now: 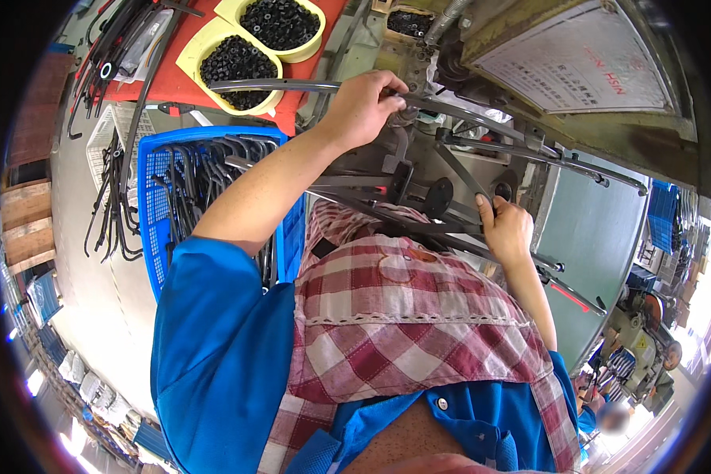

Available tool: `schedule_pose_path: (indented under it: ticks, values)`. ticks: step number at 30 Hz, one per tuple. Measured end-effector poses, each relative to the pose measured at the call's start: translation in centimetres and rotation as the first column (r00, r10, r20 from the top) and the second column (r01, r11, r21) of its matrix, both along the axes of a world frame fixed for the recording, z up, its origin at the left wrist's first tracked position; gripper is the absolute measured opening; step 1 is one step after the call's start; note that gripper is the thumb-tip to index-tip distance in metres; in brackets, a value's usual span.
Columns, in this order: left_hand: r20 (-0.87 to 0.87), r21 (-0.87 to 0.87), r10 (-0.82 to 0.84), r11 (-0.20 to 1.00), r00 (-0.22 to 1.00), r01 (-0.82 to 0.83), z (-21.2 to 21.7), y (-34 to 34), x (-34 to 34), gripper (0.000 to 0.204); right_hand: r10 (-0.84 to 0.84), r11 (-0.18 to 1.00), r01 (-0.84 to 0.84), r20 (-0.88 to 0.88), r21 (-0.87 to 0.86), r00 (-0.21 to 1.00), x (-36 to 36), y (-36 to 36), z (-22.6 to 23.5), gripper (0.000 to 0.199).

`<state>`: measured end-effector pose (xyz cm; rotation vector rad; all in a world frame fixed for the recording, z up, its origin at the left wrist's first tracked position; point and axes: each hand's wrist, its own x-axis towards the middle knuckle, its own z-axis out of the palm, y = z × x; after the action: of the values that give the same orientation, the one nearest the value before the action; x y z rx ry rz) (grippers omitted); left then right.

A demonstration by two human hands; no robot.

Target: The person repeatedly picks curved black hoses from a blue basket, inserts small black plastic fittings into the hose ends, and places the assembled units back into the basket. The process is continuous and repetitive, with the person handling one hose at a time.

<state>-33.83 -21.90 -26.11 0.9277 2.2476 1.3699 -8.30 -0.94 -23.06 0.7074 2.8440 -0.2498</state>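
Observation:
A long dark metal tube (292,84) runs from beside the yellow bins, under my left hand (365,109), toward the machine at the right. The fingers of my left hand are closed on it, thumb and forefinger pinched together. Lower and to the right, my right hand (507,227) is closed round a dark metal bar (457,167), its thumb along the side. This bar slants up to join other dark tubes (521,150), which reach right past the machine. More dark tubes (426,227) lie across in front of my checked apron.
Two yellow bins (189,57) of small black ring-like parts stand on a red surface (320,55). Below is a blue crate (146,197) full of bent black rods. A machine with a white plate (577,59) overhangs at upper right, above a grey-green panel (588,229).

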Motion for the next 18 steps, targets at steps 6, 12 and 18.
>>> schedule_pose_path:
  ticks: [6, 12, 18]
  values:
    - [-0.088, 0.037, -0.06, 0.997, 0.994, 0.064, 0.0, 2.8, -0.1, 0.027, -0.022, 1.0, 0.023, -0.027, 0.013, 0.999, -0.9, 0.4, 0.0, 0.055]
    - [-0.047, -0.06, -0.075, 0.996, 0.996, 0.072, -0.2, 5.3, -1.4, 0.026, -0.044, 0.999, 0.045, -0.052, 0.02, 0.998, -1.7, 1.5, 0.3, 0.054]
    - [-0.119, -0.119, -0.167, 0.981, 0.979, 0.153, -3.0, 5.6, -2.6, 0.026, -0.002, 0.999, 0.004, -0.06, 0.034, 0.998, -3.3, 2.7, 0.1, 0.055]
